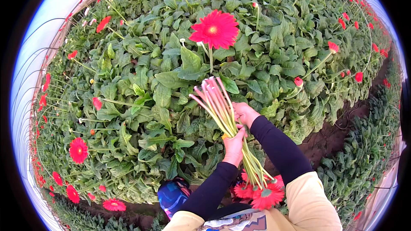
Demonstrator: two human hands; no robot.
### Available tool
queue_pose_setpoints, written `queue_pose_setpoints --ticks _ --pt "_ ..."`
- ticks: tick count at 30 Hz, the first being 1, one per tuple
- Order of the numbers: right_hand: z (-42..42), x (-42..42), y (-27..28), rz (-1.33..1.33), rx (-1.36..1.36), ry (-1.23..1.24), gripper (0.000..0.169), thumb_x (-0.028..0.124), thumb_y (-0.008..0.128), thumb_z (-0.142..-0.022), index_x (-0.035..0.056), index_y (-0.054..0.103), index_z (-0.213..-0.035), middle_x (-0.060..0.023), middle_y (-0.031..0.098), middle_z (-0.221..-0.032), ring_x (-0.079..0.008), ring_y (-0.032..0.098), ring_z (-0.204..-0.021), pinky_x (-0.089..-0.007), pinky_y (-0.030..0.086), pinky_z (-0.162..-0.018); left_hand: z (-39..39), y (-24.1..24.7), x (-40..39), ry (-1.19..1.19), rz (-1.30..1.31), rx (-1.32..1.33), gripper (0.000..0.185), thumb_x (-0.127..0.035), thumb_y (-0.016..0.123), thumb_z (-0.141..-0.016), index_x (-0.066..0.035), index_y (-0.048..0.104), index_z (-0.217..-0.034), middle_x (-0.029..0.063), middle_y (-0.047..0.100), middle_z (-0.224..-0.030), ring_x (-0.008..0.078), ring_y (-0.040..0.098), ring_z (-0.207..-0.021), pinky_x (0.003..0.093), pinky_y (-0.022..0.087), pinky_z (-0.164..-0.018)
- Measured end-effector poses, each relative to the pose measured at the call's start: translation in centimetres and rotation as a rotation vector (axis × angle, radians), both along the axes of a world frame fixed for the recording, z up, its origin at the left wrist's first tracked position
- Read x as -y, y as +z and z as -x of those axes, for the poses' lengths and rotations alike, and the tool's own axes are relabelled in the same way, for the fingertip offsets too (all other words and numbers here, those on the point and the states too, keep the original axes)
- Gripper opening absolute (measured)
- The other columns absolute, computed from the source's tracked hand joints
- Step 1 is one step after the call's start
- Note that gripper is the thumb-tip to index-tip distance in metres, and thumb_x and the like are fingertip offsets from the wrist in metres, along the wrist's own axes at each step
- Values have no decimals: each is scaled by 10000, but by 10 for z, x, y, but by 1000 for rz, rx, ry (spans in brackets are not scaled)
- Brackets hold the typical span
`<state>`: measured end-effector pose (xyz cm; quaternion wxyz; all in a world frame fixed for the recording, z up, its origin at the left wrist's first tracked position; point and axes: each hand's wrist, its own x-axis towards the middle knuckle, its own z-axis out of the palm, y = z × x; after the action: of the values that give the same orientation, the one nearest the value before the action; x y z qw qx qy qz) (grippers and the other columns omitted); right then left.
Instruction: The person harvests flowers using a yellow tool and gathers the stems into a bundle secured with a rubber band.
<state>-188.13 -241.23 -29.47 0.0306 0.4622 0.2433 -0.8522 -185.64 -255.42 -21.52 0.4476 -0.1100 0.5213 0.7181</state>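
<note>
A bunch of cut red gerberas (221,109) slants across the space in front of me, pinkish cut stem ends up and away, flower heads (265,195) hanging down near my body. My left hand (233,146) is wrapped around the stems at about mid-length. A small yellow bit (224,136) shows beside its fingers; I cannot tell what it is. Just above, on the bunch's right side, my right hand (244,113) has curled fingers at the stems, its fingertips partly hidden. Beyond the cut ends, a large open gerbera (214,29) stands on its stem.
A dense bed of gerbera leaves (138,80) spreads ahead, with red blooms (78,150) leaning out at its sides. To the right, a bare soil path (350,118) separates it from another planted row (356,160). Plastic greenhouse sheeting on hoops (35,35) curves along the left.
</note>
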Motion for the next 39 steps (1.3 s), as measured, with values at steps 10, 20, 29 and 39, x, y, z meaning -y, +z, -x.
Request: queue_pose_setpoints --ticks 10,20,29,39 --pt "7 24 4 -91 151 109 215 218 313 -914 44 438 -901 12 341 -508 -108 237 -361 -268 196 -348 -16 -8 13 150 43 50 103 -21 566 -781 -42 544 -880 21 511 -634 99 476 -503 229 375 -433" --pt "-17 27 -9 -264 200 283 135 166 358 -871 72 450 -839 6 345 -505 -117 269 -372 -265 183 -351 -53 -19 0 242 87 87 64 -14 568 -785 -38 548 -841 14 518 -636 95 488 -508 220 373 -434" --pt "-104 28 9 -367 -71 218 229 213 389 -907 54 545 -854 -22 530 -675 -101 447 -498 -253 345 -387 -134 5 1 62 71 13 89 3 556 -802 -47 554 -875 25 564 -711 95 495 -516 206 372 -459" --pt "-205 63 138 -698 27 387 229 258 396 -907 75 497 -813 13 438 -616 -91 384 -462 -243 322 -410 -37 52 50 58 -98 -143 118 -78 538 -844 -64 556 -959 54 606 -755 87 459 -490 214 386 -455"
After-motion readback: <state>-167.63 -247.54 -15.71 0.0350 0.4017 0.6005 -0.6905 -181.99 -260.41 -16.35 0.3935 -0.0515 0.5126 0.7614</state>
